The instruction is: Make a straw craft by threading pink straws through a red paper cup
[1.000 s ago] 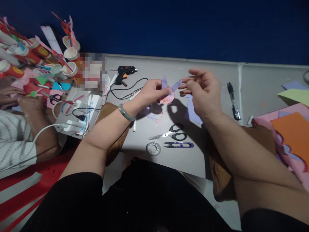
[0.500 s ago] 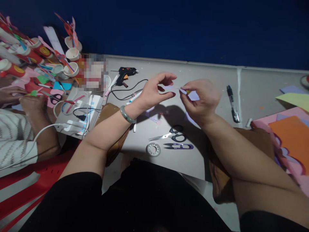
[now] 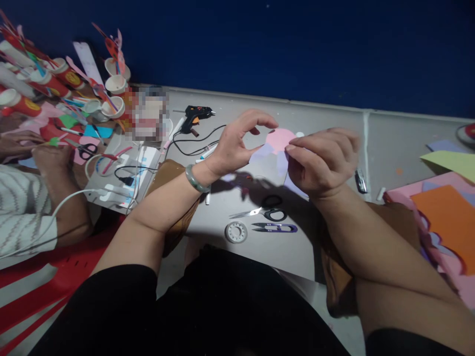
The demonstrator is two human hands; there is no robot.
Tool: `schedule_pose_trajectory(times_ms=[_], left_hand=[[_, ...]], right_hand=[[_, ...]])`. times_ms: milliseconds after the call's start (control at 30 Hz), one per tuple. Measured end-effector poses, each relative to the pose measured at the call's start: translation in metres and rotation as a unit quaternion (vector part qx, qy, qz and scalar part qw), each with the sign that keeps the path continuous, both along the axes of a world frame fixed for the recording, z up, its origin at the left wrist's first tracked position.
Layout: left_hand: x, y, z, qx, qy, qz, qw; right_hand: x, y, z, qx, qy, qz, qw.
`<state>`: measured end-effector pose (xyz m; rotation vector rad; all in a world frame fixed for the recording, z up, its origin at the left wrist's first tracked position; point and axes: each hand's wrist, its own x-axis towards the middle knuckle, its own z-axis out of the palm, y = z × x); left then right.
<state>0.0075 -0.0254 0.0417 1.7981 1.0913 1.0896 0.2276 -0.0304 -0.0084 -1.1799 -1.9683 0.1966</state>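
Note:
A paper cutout [image 3: 281, 139], pink at the top with lavender parts below, is up above the table. My right hand [image 3: 322, 160] pinches its right edge between thumb and fingers. On the other side, my left hand [image 3: 241, 141] is curved with thumb and fingers apart; its thumb tip goes behind the lavender part, and I cannot tell if it touches. A jade-like bangle [image 3: 196, 179] circles my left wrist. Below the hands lie black-handled scissors [image 3: 274, 208], purple thread snips [image 3: 275, 227] and a roll of tape [image 3: 236, 232].
A black glue gun [image 3: 195, 117] with its cord lies behind my left hand. At right, a pink tray [image 3: 403, 190] holds orange paper [image 3: 440, 212]; a pen [image 3: 360, 182] is beside my right hand. To the left are a power strip [image 3: 139, 173], several cups and another person's hand [image 3: 54, 160].
The cutout has turned from nearly edge-on to show its pink and lavender face. My right hand has rotated and moved slightly right, now covering part of the pen.

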Motion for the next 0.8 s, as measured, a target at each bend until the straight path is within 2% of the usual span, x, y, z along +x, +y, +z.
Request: schedule_pose_trajectory(times_ms=[100, 200, 267, 400, 533, 600, 667, 733, 800], left_hand=[[-0.001, -0.002, 0.0, 0.012, 0.014, 0.005, 1.0], [-0.004, -0.003, -0.002, 0.074, 0.011, -0.022, 0.997], [-0.005, -0.004, -0.001, 0.086, 0.012, -0.033, 0.996], [-0.004, -0.005, 0.003, 0.004, 0.039, 0.002, 0.999], [-0.001, 0.0, 0.0, -0.03, -0.022, -0.018, 0.999], [0.0, 0.005, -0.006, -0.056, -0.08, -0.045, 0.994], [0.001, 0.009, -0.012, -0.107, -0.13, -0.057, 0.984], [0.001, 0.013, -0.017, -0.154, -0.149, -0.063, 0.975], [-0.001, 0.015, -0.02, -0.174, -0.148, -0.063, 0.972]], right_hand=[[0.001, 0.001, -0.001, -0.009, 0.005, -0.005, 1.0], [0.001, 0.0, 0.0, 0.003, 0.012, -0.013, 1.0], [-0.001, -0.001, 0.001, 0.016, 0.02, -0.028, 0.999], [-0.005, -0.001, 0.004, 0.037, 0.036, -0.047, 0.998], [-0.014, -0.001, 0.01, 0.087, 0.066, 0.005, 0.994], [-0.021, -0.003, 0.012, 0.053, 0.107, 0.029, 0.992], [-0.028, -0.005, 0.013, -0.036, 0.168, 0.034, 0.985], [-0.033, -0.005, 0.01, -0.129, 0.23, 0.038, 0.964], [-0.035, -0.003, 0.007, -0.192, 0.274, 0.058, 0.941]])
